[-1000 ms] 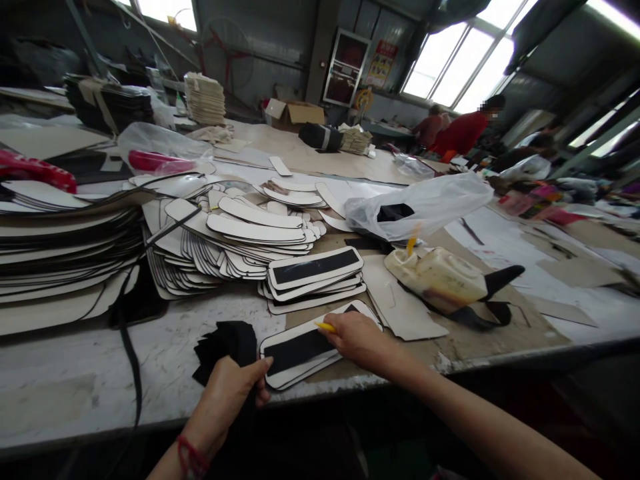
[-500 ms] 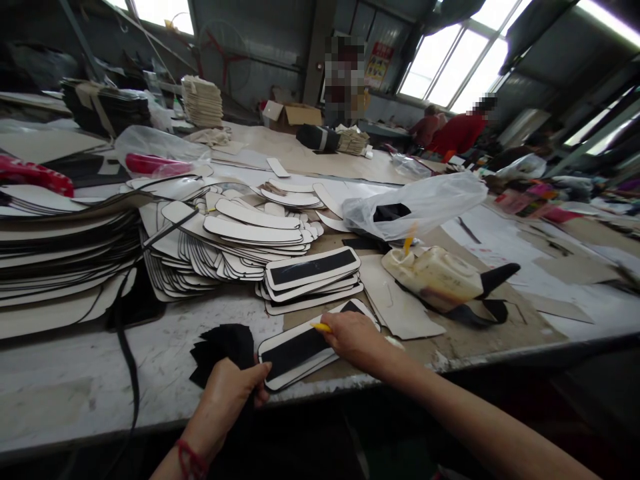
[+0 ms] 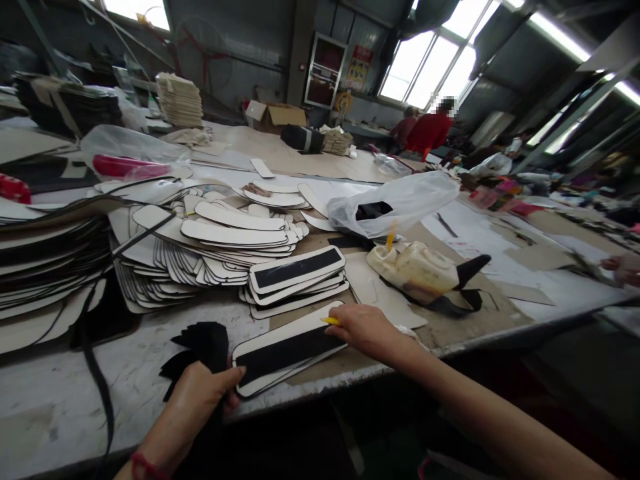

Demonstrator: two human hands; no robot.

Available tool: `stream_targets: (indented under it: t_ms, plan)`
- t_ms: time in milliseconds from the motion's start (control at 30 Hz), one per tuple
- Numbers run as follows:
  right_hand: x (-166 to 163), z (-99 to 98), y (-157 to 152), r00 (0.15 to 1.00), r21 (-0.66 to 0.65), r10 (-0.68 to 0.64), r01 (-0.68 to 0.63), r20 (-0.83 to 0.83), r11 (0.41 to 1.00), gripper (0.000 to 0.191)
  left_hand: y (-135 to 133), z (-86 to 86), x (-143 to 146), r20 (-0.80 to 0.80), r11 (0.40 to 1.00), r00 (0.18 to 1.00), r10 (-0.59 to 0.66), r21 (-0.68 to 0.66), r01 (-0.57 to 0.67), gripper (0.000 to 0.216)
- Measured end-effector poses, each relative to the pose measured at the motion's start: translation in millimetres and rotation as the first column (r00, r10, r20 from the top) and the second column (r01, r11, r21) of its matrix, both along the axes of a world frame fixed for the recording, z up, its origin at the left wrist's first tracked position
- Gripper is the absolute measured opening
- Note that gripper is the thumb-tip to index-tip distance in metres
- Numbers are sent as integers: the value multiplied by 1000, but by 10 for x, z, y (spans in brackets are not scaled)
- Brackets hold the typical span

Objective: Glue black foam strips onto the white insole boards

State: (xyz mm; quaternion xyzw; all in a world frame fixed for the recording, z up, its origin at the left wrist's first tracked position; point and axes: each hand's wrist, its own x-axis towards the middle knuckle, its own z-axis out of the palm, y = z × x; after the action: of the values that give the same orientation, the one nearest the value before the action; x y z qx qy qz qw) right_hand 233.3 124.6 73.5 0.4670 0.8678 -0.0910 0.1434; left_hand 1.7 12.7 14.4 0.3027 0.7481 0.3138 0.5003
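Observation:
My left hand is closed round a bunch of black fabric strips fanned out above it. Its thumb presses on the left end of a long white panel with rounded corners, at the table's front edge. Along that panel lies a black strip. Another white panel shows partly beneath. In my right hand, over the panel's right end, is a thin yellow stick whose tip points left. Just behind rests a small stack of similar panels with a black strip on the top one.
Piles of curved white pieces and large dark-edged sheets fill the left. A stained plastic jug with a yellow stick in it stands right, before a clear plastic bag. A person in red is far back.
The view has swung, shifting the scene left. My right hand has slid rightward along the panel with the yellow stick; my left thumb stays on its end. The person by the back cabinet is gone from view.

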Motion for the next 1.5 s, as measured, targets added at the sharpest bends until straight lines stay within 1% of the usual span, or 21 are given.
stream_targets:
  t_ms: [100, 233, 300, 367, 500, 600, 767, 833, 1000, 1200, 1367, 1500]
  plan:
    - [145, -24, 32, 999, -32, -39, 39, 1, 999, 19, 13, -50, -50, 10, 1000, 1000, 7, -18, -6, 32]
    - [257, -125, 83, 994, 14, -71, 72, -78, 997, 19, 37, -76, -43, 22, 999, 999, 26, -39, -25, 33]
    - [272, -168, 123, 989, 25, -91, 95, -113, 995, 20, 46, -60, -30, -5, 998, 1000, 28, -54, -28, 34]
    - [262, -194, 168, 984, 8, -123, 125, -127, 992, 21, 51, -50, -27, -28, 998, 1000, 10, -55, -12, 35]
    - [211, -231, 246, 982, -10, -162, 162, -97, 987, 23, 48, -68, -37, -51, 998, 998, -22, -65, 19, 36]
    - [176, -273, 279, 984, 25, -164, 166, -65, 986, 23, 45, -68, -28, -85, 996, 996, -39, -81, 32, 38]
    - [147, -354, 309, 988, 55, -149, 151, -29, 987, 24, 46, -45, 4, -45, 994, 999, 16, -105, -20, 30]
    - [143, -373, 322, 989, 62, -146, 148, -28, 987, 25, 44, -53, 6, -43, 994, 999, 29, -103, -34, 30]
    - [132, -380, 345, 988, 47, -157, 157, -6, 986, 25, 40, -90, -12, -22, 995, 999, 40, -90, -42, 34]
    - [112, -392, 350, 987, 34, -160, 160, -8, 986, 24, 39, -146, -42, 3, 995, 999, 43, -94, -42, 33]
    - [123, -414, 375, 988, 23, -154, 154, -9, 988, 23, 40, -115, -8, 3, 994, 999, 53, -92, -53, 33]
    - [138, -436, 390, 989, 20, -147, 147, -8, 989, 23, 40, -94, 19, -34, 993, 998, 59, -96, -62, 30]
